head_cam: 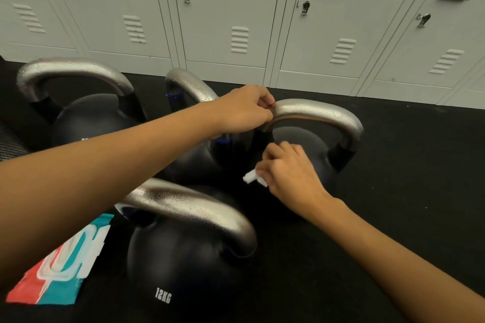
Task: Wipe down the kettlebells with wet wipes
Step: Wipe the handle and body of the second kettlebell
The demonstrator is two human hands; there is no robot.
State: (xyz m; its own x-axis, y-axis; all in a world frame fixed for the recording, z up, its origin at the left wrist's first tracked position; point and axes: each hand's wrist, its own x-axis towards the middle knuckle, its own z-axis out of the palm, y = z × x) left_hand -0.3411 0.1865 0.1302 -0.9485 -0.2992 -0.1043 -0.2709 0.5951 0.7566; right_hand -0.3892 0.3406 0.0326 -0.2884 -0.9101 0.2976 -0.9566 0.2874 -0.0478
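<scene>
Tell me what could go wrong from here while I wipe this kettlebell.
The left hand grips only the end of the kettlebell's handle; if the bell tips, it could roll into the neighbouring kettlebell or pinch fingers. The right hand holds a bunched wet wipe, so it may skip parts of the dark body. The wipes packet lies by the 12KG kettlebell, half under the forearm, and could be dragged.

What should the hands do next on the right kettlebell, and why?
Probably keep the left hand steady on the handle and rub the wipe round the black body of the right kettlebell. The right hand already grips the wipe against the body just below the handle's left leg, so wiping on from there seems the natural small move.
</scene>
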